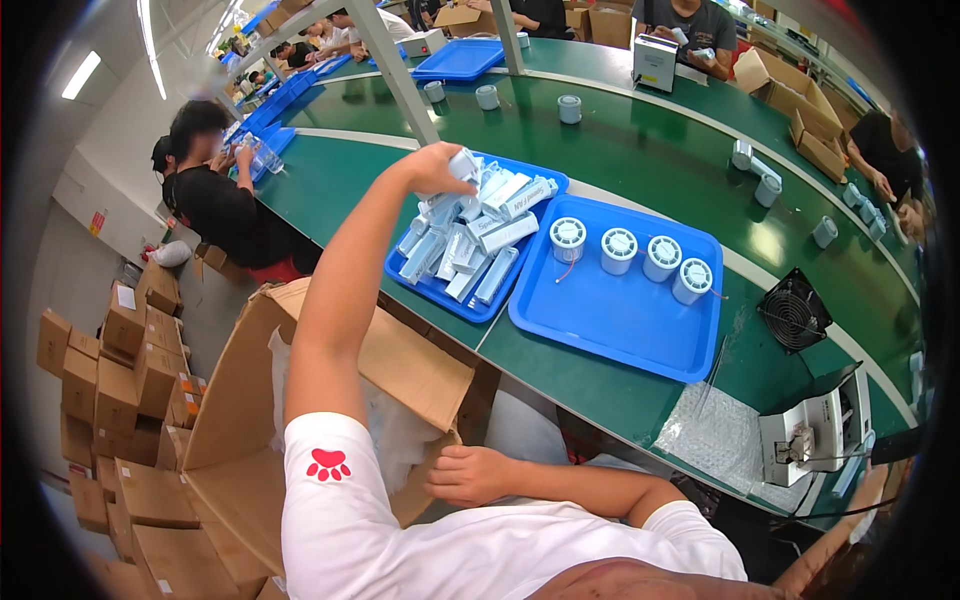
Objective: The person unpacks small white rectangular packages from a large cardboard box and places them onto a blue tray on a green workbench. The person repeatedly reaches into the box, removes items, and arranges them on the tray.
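We see left hand [432, 170], grip pinching pale-blue part [463, 164] above pile of boxy pieces [510, 233] in left tray [428, 289]. Right hand [470, 475] curled at open carton [405, 362]; can't tell whether grip pinches anything. Beside, on green counter [580, 388], right tray [620, 325] carries four cylinders [662, 258].

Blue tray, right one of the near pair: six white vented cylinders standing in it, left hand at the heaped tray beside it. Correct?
Count's off: the head view shows four white vented cylinders standing in that blue tray, not six. The rest holds: left hand at the heaped tray beside it.
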`<state>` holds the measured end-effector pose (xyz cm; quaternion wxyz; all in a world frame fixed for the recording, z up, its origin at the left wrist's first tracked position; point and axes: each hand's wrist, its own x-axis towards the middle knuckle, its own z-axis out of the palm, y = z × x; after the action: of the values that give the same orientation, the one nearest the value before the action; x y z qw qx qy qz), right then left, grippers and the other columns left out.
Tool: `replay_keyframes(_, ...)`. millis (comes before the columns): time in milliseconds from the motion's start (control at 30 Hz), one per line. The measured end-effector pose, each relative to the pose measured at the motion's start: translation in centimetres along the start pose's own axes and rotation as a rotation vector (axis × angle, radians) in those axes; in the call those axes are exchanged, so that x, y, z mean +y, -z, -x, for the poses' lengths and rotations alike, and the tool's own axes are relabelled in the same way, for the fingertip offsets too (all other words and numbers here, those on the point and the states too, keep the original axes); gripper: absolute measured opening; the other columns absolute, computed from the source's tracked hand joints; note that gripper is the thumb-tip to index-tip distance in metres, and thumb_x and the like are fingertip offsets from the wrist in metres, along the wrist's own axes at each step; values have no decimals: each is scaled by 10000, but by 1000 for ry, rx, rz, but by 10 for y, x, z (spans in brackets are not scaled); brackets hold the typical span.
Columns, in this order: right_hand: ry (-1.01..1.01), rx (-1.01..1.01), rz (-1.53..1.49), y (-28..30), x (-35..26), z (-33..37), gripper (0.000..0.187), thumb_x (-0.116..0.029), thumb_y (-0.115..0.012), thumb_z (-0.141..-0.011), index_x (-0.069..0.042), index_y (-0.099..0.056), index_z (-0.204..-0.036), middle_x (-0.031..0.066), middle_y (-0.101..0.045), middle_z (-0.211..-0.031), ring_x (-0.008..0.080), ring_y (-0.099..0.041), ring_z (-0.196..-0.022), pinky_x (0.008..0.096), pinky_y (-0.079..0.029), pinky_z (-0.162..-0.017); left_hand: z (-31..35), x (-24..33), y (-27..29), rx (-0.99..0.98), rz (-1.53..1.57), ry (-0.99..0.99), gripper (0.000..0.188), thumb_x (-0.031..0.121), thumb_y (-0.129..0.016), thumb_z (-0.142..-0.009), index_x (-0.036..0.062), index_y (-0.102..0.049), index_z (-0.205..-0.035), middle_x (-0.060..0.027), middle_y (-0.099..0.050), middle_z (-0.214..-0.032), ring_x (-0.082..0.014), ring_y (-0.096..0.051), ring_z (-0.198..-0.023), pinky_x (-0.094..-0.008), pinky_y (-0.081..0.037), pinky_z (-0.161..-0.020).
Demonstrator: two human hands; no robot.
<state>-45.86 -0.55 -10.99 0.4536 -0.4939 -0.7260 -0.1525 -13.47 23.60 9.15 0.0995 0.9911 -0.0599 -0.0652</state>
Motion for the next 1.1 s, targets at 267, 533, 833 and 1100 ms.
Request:
replay_keyframes(267,-28,-11,5,3,-1,2,282,-191,-712,-776,-74,-661,-1028,29,-620,-973,202,-591,-893,339,-480,-883,28,-43,-14,427,597,238,466,415,-883,-826,75,-741,-1112,-44,-759,-996,-130,-698,-785,-293,-552,-678)
replay_keyframes(533,-25,-39,65,3,-5,2,305,-180,-733,-758,-93,-670,-1044,8,-622,-980,184,-596,-889,320,-478,-869,73,-110,-28,484,1025,403,487,433,-833,-906,68,-691,-1196,-41,-701,-1047,-135,-692,-848,-272,-552,-668)
replay_keyframes(833,-44,-25,54,6,-6,-3,290,-171,-723,-767,-96,-678,-1043,4,-638,-999,177,-597,-874,313,-478,-859,95,-128,-11,257,554,379,443,381,-841,-865,87,-721,-1173,-63,-726,-1046,-193,-712,-914,-346,-568,-762)
replay_keyframes(1100,-51,-57,67,7,-8,-2,298,-175,-742,-769,-96,-681,-1050,2,-643,-1007,170,-597,-894,315,-479,-867,93,-83,-28,185,-114,388,508,352,-810,-787,65,-728,-1198,-207,-744,-1162,-377,-709,-1076,-442,-566,-934)
